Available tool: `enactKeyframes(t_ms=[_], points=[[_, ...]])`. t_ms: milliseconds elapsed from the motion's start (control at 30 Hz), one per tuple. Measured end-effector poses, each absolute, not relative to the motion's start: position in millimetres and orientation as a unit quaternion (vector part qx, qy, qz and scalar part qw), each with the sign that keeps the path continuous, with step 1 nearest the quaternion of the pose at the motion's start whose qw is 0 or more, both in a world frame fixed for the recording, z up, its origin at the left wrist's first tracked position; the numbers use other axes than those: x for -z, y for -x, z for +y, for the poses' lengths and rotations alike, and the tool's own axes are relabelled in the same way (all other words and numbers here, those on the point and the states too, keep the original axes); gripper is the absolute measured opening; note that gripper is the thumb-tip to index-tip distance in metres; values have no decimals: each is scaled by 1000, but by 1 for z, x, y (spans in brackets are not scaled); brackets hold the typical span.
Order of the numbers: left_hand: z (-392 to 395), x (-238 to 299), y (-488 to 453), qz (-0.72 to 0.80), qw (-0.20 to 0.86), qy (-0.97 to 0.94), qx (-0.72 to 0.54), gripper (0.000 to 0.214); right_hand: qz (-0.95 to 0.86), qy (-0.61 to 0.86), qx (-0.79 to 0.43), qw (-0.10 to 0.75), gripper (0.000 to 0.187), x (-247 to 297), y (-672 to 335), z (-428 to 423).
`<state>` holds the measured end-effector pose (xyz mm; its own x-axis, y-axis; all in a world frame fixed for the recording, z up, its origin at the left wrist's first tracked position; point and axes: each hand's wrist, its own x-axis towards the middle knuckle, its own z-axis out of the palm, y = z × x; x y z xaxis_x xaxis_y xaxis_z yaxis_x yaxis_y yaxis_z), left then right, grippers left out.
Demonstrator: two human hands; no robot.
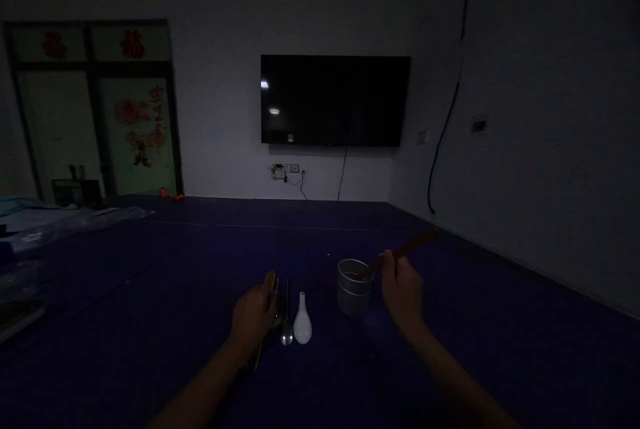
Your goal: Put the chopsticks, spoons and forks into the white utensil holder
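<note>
My right hand [401, 289] is closed around a brown chopstick [407, 249], whose lower tip dips into a small metal cup [353, 286] standing on the dark blue table [450, 362]. My left hand [255, 314] lies on the table over another chopstick [271, 280], fingers curled loosely against it. Just right of that hand lie a metal spoon [287, 332] and a white ceramic spoon [303, 322], side by side.
The room is dim. A black TV [335, 100] hangs on the far wall above a power outlet [289, 169]. Clear plastic bags [65, 221] lie at the table's far left. A dark cable [450, 109] runs down the right wall.
</note>
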<state>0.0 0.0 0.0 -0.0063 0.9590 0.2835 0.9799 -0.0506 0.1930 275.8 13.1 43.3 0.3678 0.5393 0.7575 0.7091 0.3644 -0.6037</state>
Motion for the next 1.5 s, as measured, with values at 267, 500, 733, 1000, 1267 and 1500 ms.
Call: enactKeyframes(t_ms=[267,500,733,1000,1267,1500], points=[[0,0,-2,-693,16,705,152,32,-604,559,43,567,53,-29,-278,26],[1,0,-2,-691,27,710,132,32,-601,576,36,552,54,-23,-282,31],[0,0,-2,-696,23,706,126,34,-591,604,20,534,53,-21,-284,34],[-3,-4,-2,-700,17,703,128,33,-597,608,6,524,46,-19,-282,34],[-2,-4,-1,-704,22,699,122,35,-594,614,-32,519,40,-16,-284,38],[-2,-4,0,-705,18,701,111,36,-582,617,-53,527,32,-12,-289,45]])
